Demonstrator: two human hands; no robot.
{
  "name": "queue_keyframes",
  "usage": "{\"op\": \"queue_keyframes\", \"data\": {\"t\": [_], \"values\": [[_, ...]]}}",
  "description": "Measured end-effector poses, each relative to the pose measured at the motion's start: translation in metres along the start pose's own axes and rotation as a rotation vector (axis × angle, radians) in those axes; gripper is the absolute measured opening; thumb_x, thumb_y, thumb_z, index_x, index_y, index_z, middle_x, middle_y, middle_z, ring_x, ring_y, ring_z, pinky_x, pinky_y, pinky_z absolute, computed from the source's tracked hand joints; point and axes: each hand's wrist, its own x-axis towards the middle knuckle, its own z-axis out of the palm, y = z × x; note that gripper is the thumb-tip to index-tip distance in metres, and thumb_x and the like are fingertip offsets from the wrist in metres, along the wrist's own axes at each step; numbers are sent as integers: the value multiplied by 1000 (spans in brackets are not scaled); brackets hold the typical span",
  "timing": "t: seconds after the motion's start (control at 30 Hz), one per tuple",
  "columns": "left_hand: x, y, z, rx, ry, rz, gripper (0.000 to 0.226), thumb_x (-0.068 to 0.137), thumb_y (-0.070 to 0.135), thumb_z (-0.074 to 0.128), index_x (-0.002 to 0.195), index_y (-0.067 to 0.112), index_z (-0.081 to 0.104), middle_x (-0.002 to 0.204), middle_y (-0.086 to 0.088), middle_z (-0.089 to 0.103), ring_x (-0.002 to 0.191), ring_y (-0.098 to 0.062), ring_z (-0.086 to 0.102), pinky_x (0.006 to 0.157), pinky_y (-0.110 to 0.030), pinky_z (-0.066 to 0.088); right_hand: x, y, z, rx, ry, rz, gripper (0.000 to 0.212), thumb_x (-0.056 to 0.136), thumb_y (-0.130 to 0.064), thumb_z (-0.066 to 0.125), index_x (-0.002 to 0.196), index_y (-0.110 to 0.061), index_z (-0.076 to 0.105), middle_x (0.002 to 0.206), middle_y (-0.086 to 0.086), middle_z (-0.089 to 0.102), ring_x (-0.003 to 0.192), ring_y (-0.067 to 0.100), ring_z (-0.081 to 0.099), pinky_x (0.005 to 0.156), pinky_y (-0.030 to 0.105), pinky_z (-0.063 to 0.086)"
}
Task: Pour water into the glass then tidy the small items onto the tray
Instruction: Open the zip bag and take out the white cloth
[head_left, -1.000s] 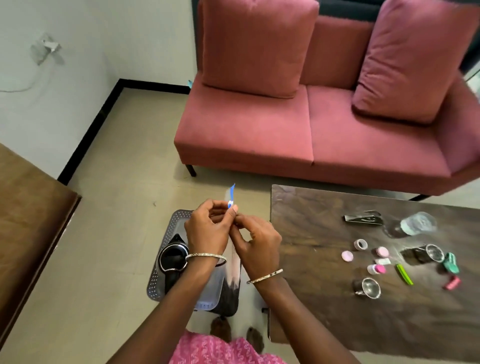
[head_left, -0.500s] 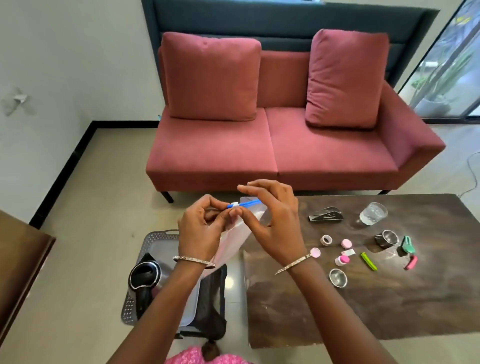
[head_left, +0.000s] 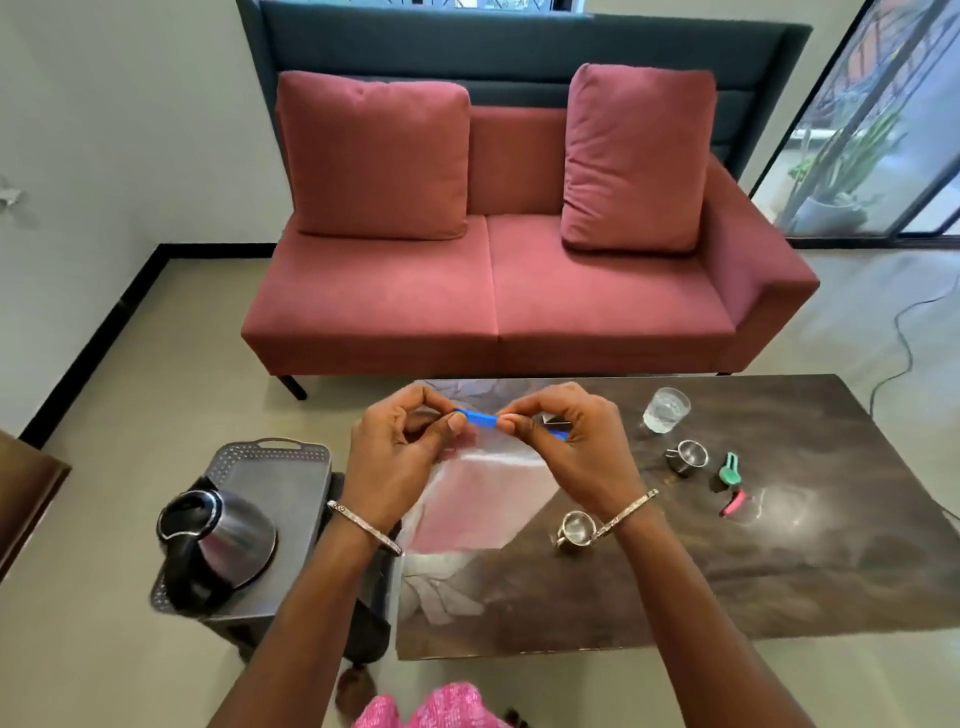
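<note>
Both hands are raised over the near-left part of the dark desk, pinching the blue zip strip of a clear plastic bag that hangs below them. The left hand nips the strip's left end between thumb and forefinger; the right hand pinches it further right, the other fingers curled. Each wrist bears a metal bangle.

The glass, holding water, stands upright on the far side of the desk. Near it sits a small steel cup, and a second steel cup is just beside the right wrist. A green clip and a pink clip lie to the right, close together.

The grey tray rests on a low stand left of the desk, with a steel kettle on its near end.
</note>
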Motion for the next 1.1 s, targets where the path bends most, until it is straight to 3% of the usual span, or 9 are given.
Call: {"op": "queue_keyframes", "data": {"t": [0.13, 0.27, 0.47, 0.6, 0.7, 0.8, 0.93, 1.1], "values": [[-8, 1, 35, -84, 44, -19, 7, 88, 6, 66, 84, 6, 61, 77, -15, 75, 73, -29, 74, 72, -46, 59, -21, 36, -54, -83, -13, 12, 10, 82, -26, 78, 84, -16, 78, 82, -8, 74, 85, 14, 65, 79, 36, 53], [-12, 3, 64, -127, 38, -33, 6, 90, 8, 65, 86, 6, 60, 81, -17, 74, 74, -29, 74, 69, -40, 60, -40, 62, -109, -136, 16, 47, 4, 82, -23, 77, 80, -20, 76, 82, -10, 73, 84, 14, 65, 81, 33, 50], [-8, 17, 110, -151, -6, -18, 7, 90, 6, 64, 84, 8, 61, 80, -18, 74, 71, -28, 74, 58, -28, 57, -48, 79, -160, -141, 106, 105, 4, 82, -26, 77, 79, -24, 77, 80, -16, 73, 83, -1, 64, 81, 23, 47], [-5, 19, 132, -163, -36, 0, 8, 90, 7, 65, 83, 10, 62, 77, -14, 73, 69, -25, 73, 59, -28, 57, -54, 87, -171, -212, 149, 105, 2, 82, -26, 77, 84, -25, 76, 85, -15, 71, 86, 3, 62, 87, 36, 49], [1, 22, 145, -123, -90, 23, 7, 91, 11, 65, 84, 14, 62, 79, -13, 74, 71, -25, 72, 64, -33, 57, -58, 88, -172, -255, 143, 64, 15, 81, -25, 78, 94, -32, 75, 97, -15, 67, 98, 11, 59, 90, 42, 48], [15, 25, 158, -145, -158, 22, 3, 91, 9, 64, 89, 10, 62, 80, -14, 72, 71, -26, 69, 73, -46, 52, -54, 88, -167, -206, 149, 1, 22, 80, -20, 77, 100, -31, 76, 99, -13, 67, 99, 10, 58, 90, 39, 48], [31, 22, 175, -131, -250, 44, 3, 92, 9, 63, 89, 11, 62, 77, -11, 71, 68, -20, 67, 68, -39, 49, -50, 93, -165, -210, 120, 11, 31, 82, -24, 76, 112, -30, 72, 108, -13, 66, 102, 10, 57, 93, 33, 47], [52, 10, 191, -142, -275, 81, 4, 92, 6, 63, 89, 10, 64, 74, -12, 68, 66, -21, 67, 71, -41, 58, -33, 106, -176, -214, 118, 51, 12, 81, -16, 78, 91, -21, 75, 88, -11, 71, 85, 9, 62, 77, 24, 46]]}}
